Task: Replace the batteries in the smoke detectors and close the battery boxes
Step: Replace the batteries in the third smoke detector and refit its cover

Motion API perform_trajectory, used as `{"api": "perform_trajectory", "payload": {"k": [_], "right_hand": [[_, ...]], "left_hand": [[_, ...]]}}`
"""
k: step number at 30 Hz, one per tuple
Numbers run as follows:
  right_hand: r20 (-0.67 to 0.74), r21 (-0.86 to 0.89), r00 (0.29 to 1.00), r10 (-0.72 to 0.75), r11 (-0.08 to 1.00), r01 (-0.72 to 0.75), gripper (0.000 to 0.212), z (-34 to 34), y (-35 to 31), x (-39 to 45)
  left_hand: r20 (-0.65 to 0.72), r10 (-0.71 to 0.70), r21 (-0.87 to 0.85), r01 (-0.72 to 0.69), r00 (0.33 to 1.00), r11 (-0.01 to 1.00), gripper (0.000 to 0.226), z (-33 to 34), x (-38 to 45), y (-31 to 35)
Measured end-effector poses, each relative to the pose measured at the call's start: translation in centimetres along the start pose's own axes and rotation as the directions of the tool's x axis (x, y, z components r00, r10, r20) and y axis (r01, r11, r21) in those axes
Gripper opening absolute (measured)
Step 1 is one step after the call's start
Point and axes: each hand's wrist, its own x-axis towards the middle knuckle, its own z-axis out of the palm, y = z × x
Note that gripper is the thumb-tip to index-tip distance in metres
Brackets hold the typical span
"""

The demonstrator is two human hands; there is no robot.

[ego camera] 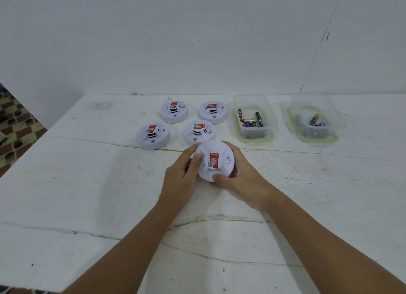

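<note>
Far left, a patterned brown-and-cream floor (15, 127) shows past the edge of the scuffed white-painted wooden table (87, 195). On the table, four round white plastic smoke detectors with red labels sit face up in two rows: front-left detector (153, 135), back-left detector (174, 111), front-right detector (199, 132), back-right detector (212, 112), each apart from its neighbours. Just nearer you than the front-right one, you hold a fifth round white smoke detector with a red label (214, 161) at the table's middle; whether it rests on the surface or is lifted slightly, cannot tell. Your left hand (183, 179) grips its left side, thumb curled onto the top rim. Your right hand (241, 179) cups its right side, fingers wrapped behind, thumb pressed on the near edge. Right of the detectors stands a clear plastic tub with a green rim (252, 138) holding a jumble of black, blue and red cylindrical batteries (252, 121). Further right, well apart, a second clear green-rimmed tub (316, 140) holds a few blue and grey batteries (313, 123).
</note>
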Motion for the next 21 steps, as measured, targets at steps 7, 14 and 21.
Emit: {"api": "perform_trajectory", "payload": {"k": [7, 14, 21], "right_hand": [[-0.004, 0.001, 1.0, -0.012, 1.0, 0.012, 0.076, 0.09, -0.08, -0.06], [0.008, 0.294, 0.994, 0.108, 0.95, -0.106, 0.054, 0.05, -0.49, 0.33], [-0.015, 0.419, 0.988, 0.155, 0.898, -0.135, 0.059, -0.07, -0.13, 0.69]], "left_hand": [[-0.004, 0.006, 0.001, -0.006, 1.0, 1.0, 0.032, 0.03, -0.09, -0.02], [0.013, 0.007, -0.011, -0.007, 1.0, 1.0, 0.032, 0.07, 0.05, -0.08], [0.01, 0.007, 0.003, -0.007, 1.0, 1.0, 0.031, 0.03, 0.13, -0.29]]}}
